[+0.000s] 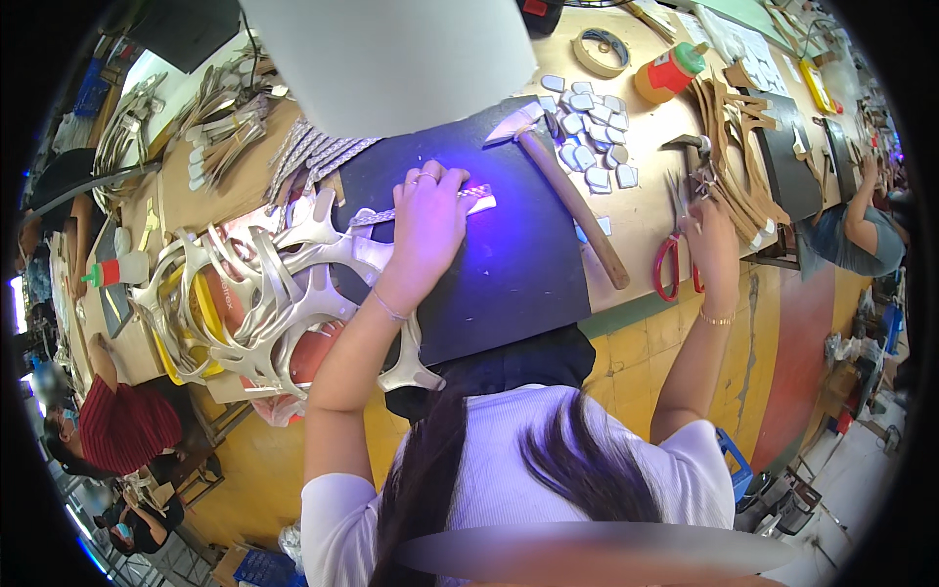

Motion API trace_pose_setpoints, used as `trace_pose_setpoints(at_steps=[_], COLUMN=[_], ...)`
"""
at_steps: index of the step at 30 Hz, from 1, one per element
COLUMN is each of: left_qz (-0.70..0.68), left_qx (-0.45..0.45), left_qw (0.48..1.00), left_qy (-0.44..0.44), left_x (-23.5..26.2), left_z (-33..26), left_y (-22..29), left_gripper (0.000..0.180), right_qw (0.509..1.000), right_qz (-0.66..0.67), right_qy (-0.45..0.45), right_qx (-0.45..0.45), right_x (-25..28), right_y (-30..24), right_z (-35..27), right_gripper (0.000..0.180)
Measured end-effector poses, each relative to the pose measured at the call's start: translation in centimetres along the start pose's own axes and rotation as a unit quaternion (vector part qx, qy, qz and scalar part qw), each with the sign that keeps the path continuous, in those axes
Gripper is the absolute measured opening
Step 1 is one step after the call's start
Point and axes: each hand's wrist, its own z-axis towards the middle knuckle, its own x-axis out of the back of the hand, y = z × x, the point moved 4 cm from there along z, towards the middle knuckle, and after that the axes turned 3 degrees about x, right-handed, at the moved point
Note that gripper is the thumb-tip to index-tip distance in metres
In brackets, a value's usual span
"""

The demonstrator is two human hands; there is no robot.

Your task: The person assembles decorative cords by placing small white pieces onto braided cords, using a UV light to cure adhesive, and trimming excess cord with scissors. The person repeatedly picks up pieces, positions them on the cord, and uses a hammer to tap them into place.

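Note:
My left hand [430, 215] is over the black mat [518, 274], its fingers bent down onto a narrow braided strap [377, 216]. The strap's pale end [482, 204] sticks out past my fingertips under a violet-blue glow. Off to the right, my right hand [711, 240] has its fingers curled beside the red-handled scissors [666, 266]. A small metallic thing shows at its fingertips, too unclear to name. A hammer [572, 201] with a wooden handle lies across the mat's right side. Small grey-white rounded pads [598, 137] are heaped beyond it.
A white lamp shade [391, 59] hangs over the mat's far side. Silver strappy shoe pieces [284, 293] pile up at the left. Brown straps [734, 147], a red bottle [665, 76] with a green cap and a tape roll [601, 53] are at the right. Other people work on both sides.

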Motion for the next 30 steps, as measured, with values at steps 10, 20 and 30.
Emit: trace_pose_setpoints(at_steps=[10, 20, 30], left_qz=[-0.298, -0.633, -0.698], left_qx=[0.074, 0.175, 0.153], left_qw=[0.95, 0.738, 0.682], left_qy=[-0.049, -0.155, -0.157], left_x=[5.8, 8.4, 7.7], left_z=[1.2, -1.7, -3.9], left_y=[1.2, 3.8, 6.5], left_gripper=[0.022, 0.025, 0.022], right_qw=[0.996, 0.988, 0.937], right_qz=[0.063, 0.137, 0.327], right_qy=[0.013, 0.024, 0.083], right_qx=[-0.069, -0.063, -0.093], right_x=[-3.2, -3.1, -1.5], right_y=[4.8, 5.9, 4.2], right_z=[-4.1, -5.1, -6.9], right_gripper=[0.033, 0.05, 0.055])
